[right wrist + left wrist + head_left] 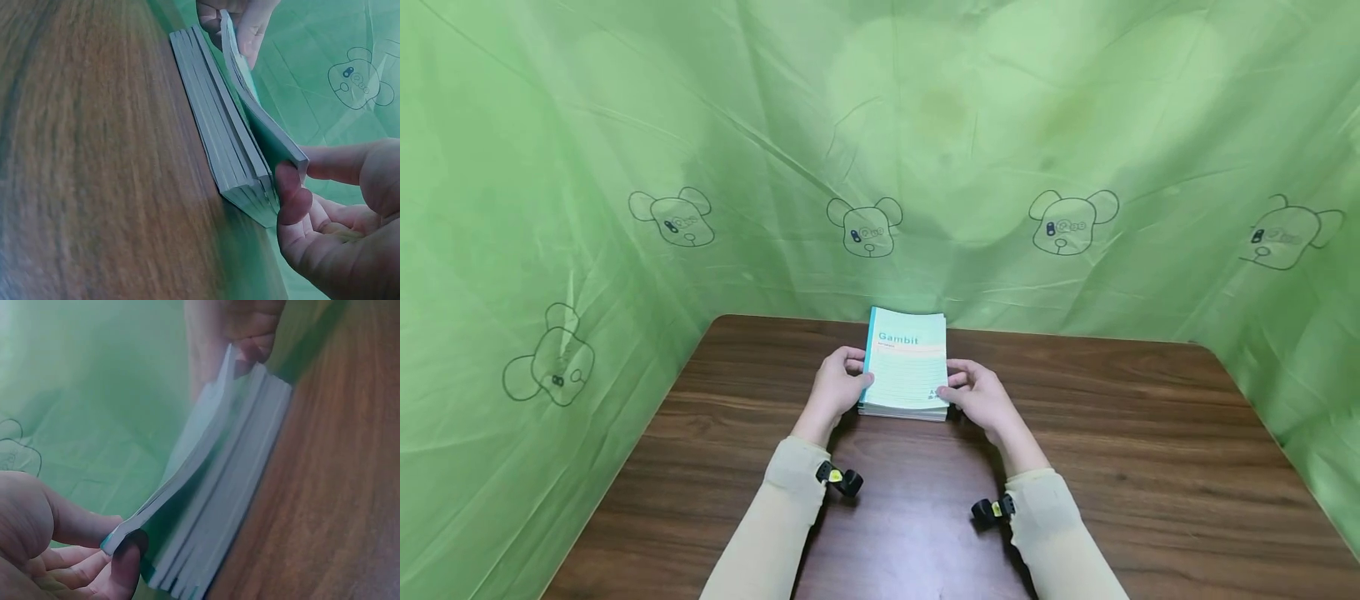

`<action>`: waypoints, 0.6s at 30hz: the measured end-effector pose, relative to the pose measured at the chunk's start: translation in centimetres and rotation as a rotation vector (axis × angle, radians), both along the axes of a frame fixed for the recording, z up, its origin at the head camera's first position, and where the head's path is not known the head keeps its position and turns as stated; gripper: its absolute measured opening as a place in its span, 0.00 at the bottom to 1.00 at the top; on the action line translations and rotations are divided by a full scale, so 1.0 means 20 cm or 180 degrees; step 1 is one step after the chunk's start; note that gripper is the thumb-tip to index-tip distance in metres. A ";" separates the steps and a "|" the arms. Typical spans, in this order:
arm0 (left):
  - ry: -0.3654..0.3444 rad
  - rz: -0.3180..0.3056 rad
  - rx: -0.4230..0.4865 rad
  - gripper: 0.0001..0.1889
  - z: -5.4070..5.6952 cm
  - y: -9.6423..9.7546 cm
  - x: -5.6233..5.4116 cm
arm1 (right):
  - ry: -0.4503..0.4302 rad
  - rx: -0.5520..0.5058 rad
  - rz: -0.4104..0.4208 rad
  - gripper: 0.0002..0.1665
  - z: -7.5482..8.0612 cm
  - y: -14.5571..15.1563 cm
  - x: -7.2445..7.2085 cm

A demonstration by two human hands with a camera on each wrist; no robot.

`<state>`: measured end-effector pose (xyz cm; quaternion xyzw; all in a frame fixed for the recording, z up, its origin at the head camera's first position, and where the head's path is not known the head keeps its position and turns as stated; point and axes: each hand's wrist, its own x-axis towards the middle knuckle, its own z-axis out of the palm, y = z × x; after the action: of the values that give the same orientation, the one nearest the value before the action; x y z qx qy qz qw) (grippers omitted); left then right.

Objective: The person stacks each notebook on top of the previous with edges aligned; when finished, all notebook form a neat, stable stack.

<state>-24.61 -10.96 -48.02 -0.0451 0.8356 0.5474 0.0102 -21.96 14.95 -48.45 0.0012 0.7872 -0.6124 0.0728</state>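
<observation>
A pale green notebook [906,354] with "Gambit" on its cover tops a stack of notebooks [209,106] near the table's back edge. My left hand [838,383] pinches its left side, the one with the blue-green spine, between thumb and fingers. At the lower right edge, my right hand [977,393] pinches it too, thumb over the cover. Both wrist views show this top notebook bowed, its two ends raised off the stack and its middle dipping toward it. Several notebooks lie beneath, their white page edges facing me.
The stack stands on a dark brown wooden table [1097,467]. Green cloth [970,125] printed with bear faces hangs behind the table and along both sides. A black wrist camera [841,478] is strapped to the left sleeve, and another camera [992,509] to the right one.
</observation>
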 end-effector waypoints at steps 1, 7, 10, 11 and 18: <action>-0.0009 0.0004 0.0001 0.19 0.00 0.00 0.00 | -0.0005 0.0000 0.0002 0.35 0.00 0.00 0.00; 0.0048 0.0065 -0.0077 0.18 -0.02 0.00 -0.01 | 0.0001 -0.0021 -0.0008 0.35 -0.02 -0.01 -0.01; 0.0089 0.0113 -0.0179 0.18 -0.03 -0.01 0.00 | -0.0014 0.0012 -0.0003 0.35 -0.02 0.00 -0.01; 0.0105 0.0129 -0.0223 0.18 -0.03 0.00 0.00 | -0.0026 0.0026 -0.0007 0.35 -0.02 0.00 -0.01; 0.0159 0.0166 -0.0359 0.22 -0.07 0.01 -0.02 | -0.0062 0.0088 -0.0129 0.35 -0.01 0.00 0.00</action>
<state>-24.91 -10.81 -49.44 -0.0537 0.8636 0.5005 -0.0275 -21.98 14.87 -48.75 0.0241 0.7947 -0.6027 0.0681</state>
